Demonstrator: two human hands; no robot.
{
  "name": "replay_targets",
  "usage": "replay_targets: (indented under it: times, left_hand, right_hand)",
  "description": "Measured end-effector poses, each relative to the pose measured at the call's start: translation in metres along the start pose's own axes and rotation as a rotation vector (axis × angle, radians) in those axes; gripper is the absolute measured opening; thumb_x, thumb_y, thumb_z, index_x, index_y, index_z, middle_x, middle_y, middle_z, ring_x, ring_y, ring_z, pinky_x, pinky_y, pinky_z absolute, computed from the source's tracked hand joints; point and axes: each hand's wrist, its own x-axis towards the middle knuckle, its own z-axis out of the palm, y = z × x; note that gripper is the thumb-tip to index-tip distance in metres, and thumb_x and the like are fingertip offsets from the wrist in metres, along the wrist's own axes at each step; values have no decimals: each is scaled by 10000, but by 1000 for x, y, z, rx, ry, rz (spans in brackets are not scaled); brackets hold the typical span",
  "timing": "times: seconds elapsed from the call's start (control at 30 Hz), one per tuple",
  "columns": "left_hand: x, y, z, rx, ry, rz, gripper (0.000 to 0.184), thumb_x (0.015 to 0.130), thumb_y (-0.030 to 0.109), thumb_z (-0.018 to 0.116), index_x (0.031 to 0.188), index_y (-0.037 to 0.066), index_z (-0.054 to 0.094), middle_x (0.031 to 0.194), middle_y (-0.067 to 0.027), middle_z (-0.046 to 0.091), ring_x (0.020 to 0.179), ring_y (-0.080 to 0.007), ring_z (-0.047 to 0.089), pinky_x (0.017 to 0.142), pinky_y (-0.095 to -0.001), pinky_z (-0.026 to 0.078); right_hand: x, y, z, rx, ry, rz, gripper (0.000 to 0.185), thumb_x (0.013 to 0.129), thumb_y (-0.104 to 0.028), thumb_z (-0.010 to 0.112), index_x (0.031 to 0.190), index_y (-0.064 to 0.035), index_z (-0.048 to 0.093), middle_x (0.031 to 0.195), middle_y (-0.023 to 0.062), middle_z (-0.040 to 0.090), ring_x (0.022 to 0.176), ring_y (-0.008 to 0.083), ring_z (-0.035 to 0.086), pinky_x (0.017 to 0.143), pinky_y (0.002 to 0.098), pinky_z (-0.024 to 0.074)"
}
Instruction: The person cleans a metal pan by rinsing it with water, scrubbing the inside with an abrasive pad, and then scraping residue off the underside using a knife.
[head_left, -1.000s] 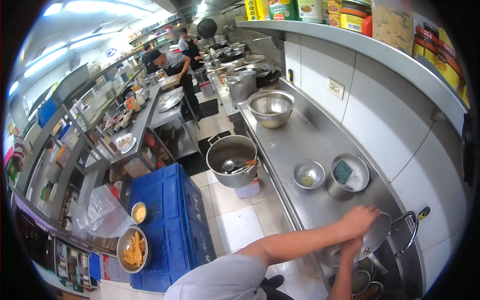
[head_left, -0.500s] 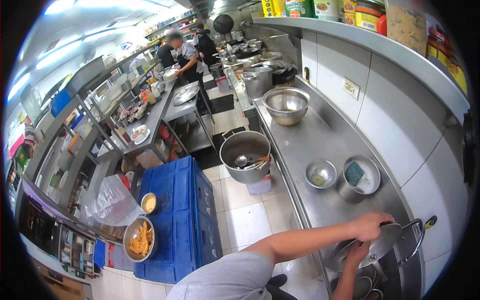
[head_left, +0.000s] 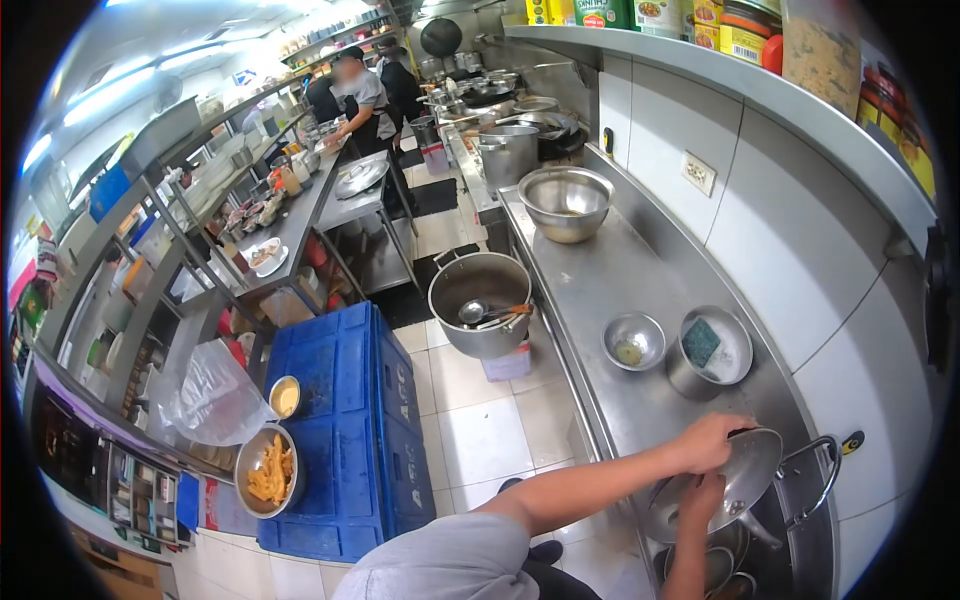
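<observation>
Pan: metal pan point(head_left: 758, 468), tilted, over the sink point(head_left: 812, 552); handle point(head_left: 763, 531) slants down toward the near-R side.
L hand: L hand point(head_left: 712, 442) clamped on upper rim, fingers curled over the edge, arm reaching across from the grey sleeve point(head_left: 440, 560).
R hand: R hand point(head_left: 703, 494) just below L, w/ fingers bent in at the pan's inner face. Can't tell if it pinches a pad or cloth; fingertips hidden.
Hands: v. close, L above R, both at the pan.
Rim grip: L does the bracing, so firm hold there, wrist steady; metal may be slick, so a loose pinch risks a twist.
Inner face: even pressure w/ R, flat fingers, work toward L's brace rather than away, else pan tips.
Handle end: hangs free; watch it vs the stacked pans point(head_left: 716, 568) below & the tap point(head_left: 836, 472) beside. A knock there could jar the grip.
Height: low over sink is best, so drips land inside, not on floor point(head_left: 487, 438).
Pad: green pad point(head_left: 700, 343) sits in the pot point(head_left: 694, 379) w/ white suds, on the steel desk point(head_left: 592, 290), in arm's reach.
Small bowl: small bowl point(head_left: 634, 341) beside pot, yellowish bit inside; elbow shd clear both.
</observation>
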Motion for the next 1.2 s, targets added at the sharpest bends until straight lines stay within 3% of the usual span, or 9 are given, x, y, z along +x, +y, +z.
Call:
replay_targets:
  times: [0.13, 0.33, 0.47, 0.57, 0.67, 0.73, 0.93, 1.07, 1.2]
  left_hand:
    - [6, -16, 0, 30, -24, 6, 613, 708, -47, 505, 1297, -18, 673, 1348, -237, 653, 1253, -431, 617, 1107, -456, 475]
    - [-9, -38, -9, 233, 140, -15, 575, 696, -1, 614, 1263, 12, 706, 1233, -255, 705, 1159, -430, 670, 1035, -439, 527]
    - [-12, -56, -9, 44, 106, 13, 620, 753, -147, 452, 1298, 24, 695, 1296, -218, 704, 1254, -312, 668, 1074, -343, 490]
    - [-11, -52, -12, 54, 96, -22, 580, 773, -109, 472, 1289, 30, 697, 1242, -226, 711, 1188, -358, 676, 1030, -380, 512]
    - [-11, -53, -14, 83, 116, -15, 564, 781, -92, 482, 1288, 34, 696, 1222, -226, 714, 1157, -378, 683, 1008, -394, 524]
    - [-10, -50, -14, 95, 111, -29, 582, 782, -106, 466, 1299, 33, 694, 1290, -193, 711, 1231, -313, 679, 1069, -352, 492]
    - [-2, -62, -11, 178, 90, -139, 579, 769, -109, 472, 1286, 21, 698, 1270, -197, 719, 1216, -313, 687, 1057, -352, 499]
    - [-8, -111, -9, 13, 204, -125, 523, 763, -85, 497, 1227, 25, 714, 1180, -234, 727, 1132, -399, 688, 1001, -419, 527]
    - [-4, -128, -15, 86, 179, -58, 512, 763, -84, 498, 1214, 19, 717, 1167, -233, 732, 1121, -403, 691, 997, -415, 529]
  right_hand:
    - [8, -27, -15, -31, -119, 83, 290, 865, -6, 628, 1153, 25, 647, 1053, 305, 694, 971, 491, 665, 803, 565, 490]
    - [20, -2, -6, 316, -436, 168, 329, 937, -307, 651, 1093, -20, 696, 1050, 244, 718, 959, 419, 693, 806, 475, 537]
    - [-5, -5, -20, 336, -148, 563, 258, 820, -192, 682, 973, 15, 706, 748, 197, 704, 666, 360, 674, 653, 487, 522]
    - [-28, -6, -15, 428, -43, 607, 243, 824, -131, 667, 1027, -1, 705, 795, 189, 700, 752, 358, 679, 708, 474, 535]
    - [-36, -10, -10, 185, -75, 401, 282, 827, -91, 683, 1096, -5, 696, 851, 174, 686, 863, 361, 668, 826, 449, 537]
    - [-25, -9, -13, 37, -52, -128, 291, 840, -99, 697, 1113, 0, 678, 895, 168, 673, 947, 365, 654, 940, 444, 508]
    - [2, -30, -11, -245, -567, 173, 159, 849, -86, 671, 989, -10, 683, 937, 218, 691, 986, 390, 653, 957, 469, 497]
    - [-3, -17, -6, 9, -531, 378, 207, 844, -86, 657, 1038, -32, 706, 987, 238, 704, 1000, 410, 645, 953, 479, 502]
    - [-16, -2, 11, 167, -328, 146, 283, 846, -105, 652, 1117, -60, 724, 1007, 223, 714, 1000, 423, 632, 931, 477, 517]
